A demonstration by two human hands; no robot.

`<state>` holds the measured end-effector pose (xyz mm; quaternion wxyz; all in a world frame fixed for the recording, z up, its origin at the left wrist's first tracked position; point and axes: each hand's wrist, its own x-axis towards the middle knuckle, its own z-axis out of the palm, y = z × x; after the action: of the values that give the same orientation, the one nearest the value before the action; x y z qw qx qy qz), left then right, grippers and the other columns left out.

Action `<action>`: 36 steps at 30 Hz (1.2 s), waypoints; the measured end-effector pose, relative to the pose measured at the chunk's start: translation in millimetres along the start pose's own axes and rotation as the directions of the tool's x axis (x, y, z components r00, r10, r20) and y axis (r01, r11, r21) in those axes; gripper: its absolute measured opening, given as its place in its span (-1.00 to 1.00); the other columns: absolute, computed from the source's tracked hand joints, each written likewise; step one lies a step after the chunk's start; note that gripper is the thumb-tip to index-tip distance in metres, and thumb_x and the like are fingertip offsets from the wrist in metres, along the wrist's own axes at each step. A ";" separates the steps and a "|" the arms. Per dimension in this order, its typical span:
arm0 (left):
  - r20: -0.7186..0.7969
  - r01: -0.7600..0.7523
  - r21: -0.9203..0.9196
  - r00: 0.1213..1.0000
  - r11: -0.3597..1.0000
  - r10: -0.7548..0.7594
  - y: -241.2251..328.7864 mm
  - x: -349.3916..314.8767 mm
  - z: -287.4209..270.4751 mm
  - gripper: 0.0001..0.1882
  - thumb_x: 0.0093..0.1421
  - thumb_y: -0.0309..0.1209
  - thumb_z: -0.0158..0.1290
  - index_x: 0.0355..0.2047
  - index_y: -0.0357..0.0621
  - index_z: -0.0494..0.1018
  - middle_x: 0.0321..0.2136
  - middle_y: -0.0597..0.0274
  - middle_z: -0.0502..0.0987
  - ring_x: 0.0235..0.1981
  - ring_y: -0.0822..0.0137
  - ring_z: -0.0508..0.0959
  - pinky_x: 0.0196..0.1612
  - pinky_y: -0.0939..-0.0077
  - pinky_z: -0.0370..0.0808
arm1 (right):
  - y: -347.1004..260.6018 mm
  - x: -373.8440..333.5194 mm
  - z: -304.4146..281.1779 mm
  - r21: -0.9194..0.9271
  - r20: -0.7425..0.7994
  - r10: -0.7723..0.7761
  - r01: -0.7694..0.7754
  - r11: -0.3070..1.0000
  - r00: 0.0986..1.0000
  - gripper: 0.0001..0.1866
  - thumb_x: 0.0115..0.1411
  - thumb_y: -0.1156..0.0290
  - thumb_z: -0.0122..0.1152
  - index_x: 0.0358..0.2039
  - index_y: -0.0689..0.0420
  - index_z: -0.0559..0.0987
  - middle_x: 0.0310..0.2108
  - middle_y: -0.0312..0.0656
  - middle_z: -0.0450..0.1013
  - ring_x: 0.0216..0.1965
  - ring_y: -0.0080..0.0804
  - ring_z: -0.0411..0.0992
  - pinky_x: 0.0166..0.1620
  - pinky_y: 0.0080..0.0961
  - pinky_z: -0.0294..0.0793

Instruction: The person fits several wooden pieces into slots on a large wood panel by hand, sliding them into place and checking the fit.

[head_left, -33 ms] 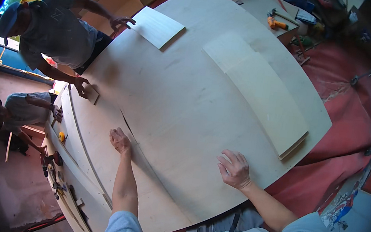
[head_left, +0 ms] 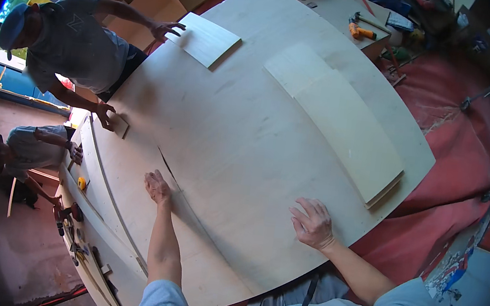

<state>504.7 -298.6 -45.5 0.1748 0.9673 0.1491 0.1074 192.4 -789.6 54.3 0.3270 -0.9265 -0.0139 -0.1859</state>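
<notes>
My left hand (head_left: 158,187) rests on a large pale plywood sheet (head_left: 224,126), its fingers apart and holding nothing. Just beside it a thin dark seam (head_left: 167,163) runs across the wood. Further right, near the sheet's near edge, is my right hand (head_left: 313,224), its fingers loosely bent and spread, with nothing in it. Beyond that hand lie stacked long plywood strips (head_left: 352,129). Across the sheet, a person in a cap (head_left: 81,41) touches a rectangular board (head_left: 204,40) with one hand and a small wooden block (head_left: 118,124) with the other.
A second person (head_left: 34,148) works at the far left, a hand at a power drill (head_left: 69,211). A yellow tape measure (head_left: 82,182) and loose tools lie there. An orange-handled tool (head_left: 361,29) sits at the back right, and red sheeting (head_left: 435,146) hangs along the right side.
The view has shifted very slightly, so the sheet's far part sits a little lower and further left. Both my hands keep their places on the wood.
</notes>
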 end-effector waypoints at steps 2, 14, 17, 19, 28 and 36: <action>0.037 -0.020 -0.044 0.999 0.999 0.022 13.7 4.9 -14.4 -0.38 0.52 0.05 -0.21 0.24 -0.24 0.37 0.15 -0.20 0.53 0.26 -0.22 0.44 0.33 0.08 0.32 | 18.8 -23.9 -15.0 -0.134 0.087 -0.010 0.022 0.991 0.996 -0.63 0.14 0.37 0.35 0.00 0.03 0.67 0.15 -0.12 0.51 0.18 -0.10 0.46 0.28 0.02 0.38; 0.331 -0.197 -0.192 0.909 0.962 0.252 69.8 -321.8 -94.8 -0.35 0.37 -0.09 0.13 0.34 -0.16 0.32 0.42 -0.20 0.23 0.46 -0.17 0.21 0.46 -0.21 0.10 | 41.5 -67.0 27.9 -0.310 0.086 -0.104 0.126 0.942 0.991 -0.58 0.28 0.23 0.24 0.13 0.02 0.64 0.29 -0.12 0.45 0.32 -0.06 0.36 0.42 0.09 0.19; 0.410 -0.187 -0.197 0.876 0.963 0.254 52.3 -412.5 -125.2 -0.27 0.34 -0.04 0.14 0.39 -0.15 0.25 0.49 -0.19 0.09 0.51 -0.20 0.07 0.48 -0.32 -0.02 | 52.8 -72.6 28.2 -0.375 0.177 -0.081 0.143 0.916 0.981 -0.47 0.32 0.14 0.22 0.26 0.02 0.55 0.38 -0.07 0.34 0.41 0.00 0.24 0.45 0.11 0.12; 0.415 -0.130 -0.155 0.891 0.979 0.184 18.1 -456.0 -150.0 -0.24 0.32 -0.04 0.16 0.40 -0.16 0.24 0.49 -0.19 0.09 0.51 -0.22 0.07 0.48 -0.31 -0.02 | 31.9 -68.3 23.6 -0.363 0.342 0.022 0.111 0.925 0.939 -0.38 0.34 0.06 0.19 0.34 0.05 0.44 0.46 -0.03 0.21 0.47 0.02 0.13 0.48 0.11 0.04; 0.436 0.055 0.008 0.899 0.998 -0.053 -75.2 -540.9 -201.7 -0.03 0.19 0.01 0.29 0.46 -0.18 0.14 0.53 -0.17 0.02 0.53 -0.24 0.01 0.46 -0.39 -0.02 | -31.0 -69.4 0.6 -0.506 0.645 0.310 0.086 0.858 0.698 0.13 0.19 -0.28 0.29 0.52 0.19 0.08 0.57 0.15 -0.13 0.58 0.10 -0.16 0.53 0.16 -0.16; 0.567 0.039 0.030 0.823 0.999 -0.049 -79.9 -531.5 -194.6 0.05 0.21 0.04 0.27 0.53 -0.15 0.01 0.58 -0.11 -0.17 0.57 -0.22 -0.12 0.49 -0.36 -0.04 | -44.9 -113.1 -16.1 -0.502 0.704 0.317 0.129 0.855 0.635 0.14 0.17 -0.26 0.32 0.53 0.14 0.06 0.58 0.13 -0.14 0.58 0.10 -0.14 0.51 0.26 -0.13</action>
<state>-61.5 -340.8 20.4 0.2054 0.9533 0.1137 -0.1901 75.1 -753.3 52.8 0.0429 -0.9671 -0.0510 0.2456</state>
